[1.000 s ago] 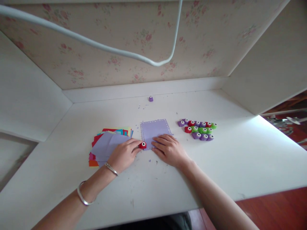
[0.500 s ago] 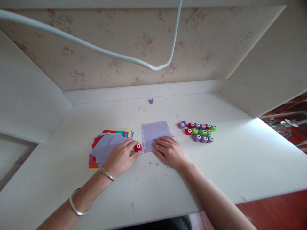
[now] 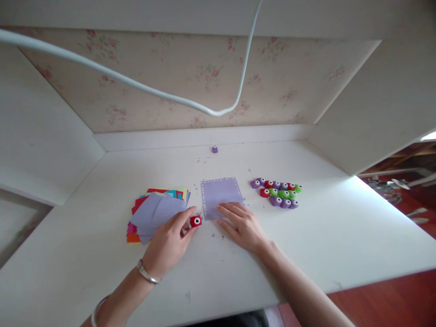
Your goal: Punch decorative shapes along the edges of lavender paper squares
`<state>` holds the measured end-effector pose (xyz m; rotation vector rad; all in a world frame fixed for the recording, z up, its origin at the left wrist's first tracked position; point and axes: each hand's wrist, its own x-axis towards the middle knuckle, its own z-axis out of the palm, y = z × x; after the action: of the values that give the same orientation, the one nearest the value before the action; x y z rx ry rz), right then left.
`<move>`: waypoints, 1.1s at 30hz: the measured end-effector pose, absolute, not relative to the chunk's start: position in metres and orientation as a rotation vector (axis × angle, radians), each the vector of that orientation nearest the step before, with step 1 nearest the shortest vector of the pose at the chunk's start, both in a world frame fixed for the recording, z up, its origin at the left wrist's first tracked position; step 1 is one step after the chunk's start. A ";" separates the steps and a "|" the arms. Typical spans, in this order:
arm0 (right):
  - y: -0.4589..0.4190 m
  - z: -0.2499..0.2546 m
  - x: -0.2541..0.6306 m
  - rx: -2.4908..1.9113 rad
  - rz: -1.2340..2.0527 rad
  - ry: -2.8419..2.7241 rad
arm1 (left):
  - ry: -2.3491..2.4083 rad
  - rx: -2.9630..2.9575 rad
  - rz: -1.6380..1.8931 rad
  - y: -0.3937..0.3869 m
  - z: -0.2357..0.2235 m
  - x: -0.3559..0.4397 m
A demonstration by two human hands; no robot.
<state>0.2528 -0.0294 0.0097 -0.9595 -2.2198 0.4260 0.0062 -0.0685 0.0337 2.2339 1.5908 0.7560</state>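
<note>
My left hand (image 3: pixel 169 240) pinches a small red craft hole punch (image 3: pixel 195 221) with a white-and-black round top between thumb and fingers. The punch sits just off the lower left corner of a purple paper sheet (image 3: pixel 220 193). Small punched holes run along the sheet's left and top edges and down the right edge. My right hand (image 3: pixel 243 229) lies flat with fingers stretched over the sheet's lower right part, hiding that corner and much of the bottom edge.
Left of the sheet lies a fanned stack of coloured paper (image 3: pixel 168 211). Several purple, red and green punches (image 3: pixel 279 193) stand in rows at the right. A lone purple punch (image 3: pixel 214 149) stands near the back wall. Tiny paper bits are scattered about. A white cable (image 3: pixel 153 93) hangs in front.
My left hand has drawn the red punch slightly toward me, away from the sheet's lower left edge. My right hand stays on the sheet. The camera view has tilted a little.
</note>
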 end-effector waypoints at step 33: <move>-0.010 0.005 0.444 -2.181 0.121 -1.217 | 1.383 2.663 0.676 -0.067 0.001 0.053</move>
<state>0.4441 -0.0097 0.0051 -2.1815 -1.2166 0.1210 0.0526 -0.0671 0.0012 2.6629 1.3832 0.6761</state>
